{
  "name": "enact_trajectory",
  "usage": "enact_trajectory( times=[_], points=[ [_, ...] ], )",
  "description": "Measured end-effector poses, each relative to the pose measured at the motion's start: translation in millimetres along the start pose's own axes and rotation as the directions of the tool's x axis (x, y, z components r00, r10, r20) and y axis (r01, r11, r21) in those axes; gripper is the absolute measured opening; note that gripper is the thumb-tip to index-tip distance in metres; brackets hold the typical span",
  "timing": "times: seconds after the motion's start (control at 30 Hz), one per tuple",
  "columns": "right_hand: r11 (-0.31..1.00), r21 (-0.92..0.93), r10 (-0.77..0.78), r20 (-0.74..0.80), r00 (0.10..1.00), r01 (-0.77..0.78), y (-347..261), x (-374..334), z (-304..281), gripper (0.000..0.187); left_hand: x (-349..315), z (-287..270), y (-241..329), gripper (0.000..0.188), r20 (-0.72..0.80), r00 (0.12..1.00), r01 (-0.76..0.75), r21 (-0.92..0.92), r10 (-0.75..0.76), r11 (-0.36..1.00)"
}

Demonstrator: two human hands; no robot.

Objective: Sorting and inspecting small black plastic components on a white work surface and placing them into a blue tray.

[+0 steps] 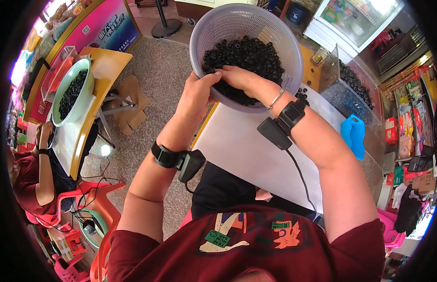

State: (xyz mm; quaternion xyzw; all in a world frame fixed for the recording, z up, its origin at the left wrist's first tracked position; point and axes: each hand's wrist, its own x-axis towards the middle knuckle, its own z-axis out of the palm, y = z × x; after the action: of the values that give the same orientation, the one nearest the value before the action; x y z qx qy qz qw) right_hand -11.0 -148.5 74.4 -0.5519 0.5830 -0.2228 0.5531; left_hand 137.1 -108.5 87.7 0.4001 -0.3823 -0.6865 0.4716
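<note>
A lilac plastic colander-style basket (198,47), holding a heap of small black ring-like parts (256,54), stands tilted toward me at the table's far side. My left hand (196,94) is closed on its near left rim, thumb over the inside and the other fingers mostly hidden outside. Inside the basket, my right hand (244,81) reaches left over the black parts, its bent fingertips close to my left thumb. Whatever those fingertips pinch is too small to make out. Black strapped devices sit on both my wrists.
Right of the basket are a clear bin (352,89) of black parts, loose parts (302,93), a small jar (319,56) and a blue holder (353,136). At left, a person (37,178) sits by another table with a pale green basin (89,96). A red chair (112,207) stands near cables.
</note>
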Motion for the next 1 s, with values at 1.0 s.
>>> enact_trajectory(
  times=[1.0],
  points=[
    [0.521, 0.847, 0.077, 0.075, 0.994, -0.104, -3.1, -6.3, -41.7, 0.022, -2.0, 10.0, 8.6, 0.032, 0.053, 0.999, 0.007, 0.072, -0.011, 0.997]
  ],
)
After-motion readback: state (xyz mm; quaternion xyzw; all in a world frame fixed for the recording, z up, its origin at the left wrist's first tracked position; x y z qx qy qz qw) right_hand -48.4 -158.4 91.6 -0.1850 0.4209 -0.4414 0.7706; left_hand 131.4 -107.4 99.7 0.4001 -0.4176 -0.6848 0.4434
